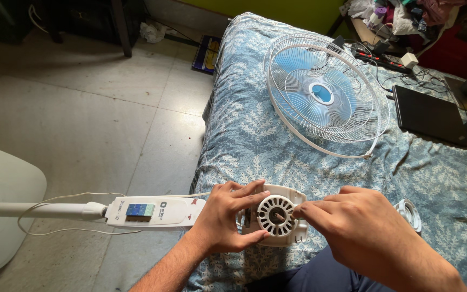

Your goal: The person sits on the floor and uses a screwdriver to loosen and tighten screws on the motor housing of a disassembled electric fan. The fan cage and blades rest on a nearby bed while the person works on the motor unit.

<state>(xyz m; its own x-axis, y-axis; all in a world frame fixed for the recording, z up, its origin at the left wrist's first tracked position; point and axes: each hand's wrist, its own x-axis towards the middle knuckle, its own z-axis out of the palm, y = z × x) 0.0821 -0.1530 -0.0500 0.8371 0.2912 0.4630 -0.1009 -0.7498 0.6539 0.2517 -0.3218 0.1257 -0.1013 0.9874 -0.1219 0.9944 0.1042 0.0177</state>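
Observation:
A white fan motor housing (275, 215) with a slotted round face and a central shaft lies at the near edge of the bed. My left hand (228, 219) grips its left side, fingers wrapped over the front. My right hand (352, 219) pinches at the right rim of the round face with thumb and forefinger. The housing joins a white control neck (155, 213) with blue buttons, which runs left onto a white pole (33, 209).
A white wire fan guard with blue blades (322, 94) lies on the blue leaf-print bed cover (244, 135). A small white ring (409, 213) sits right of my hand. A black laptop (428, 113), a power strip (382, 59) and the round fan base (1, 205) are around.

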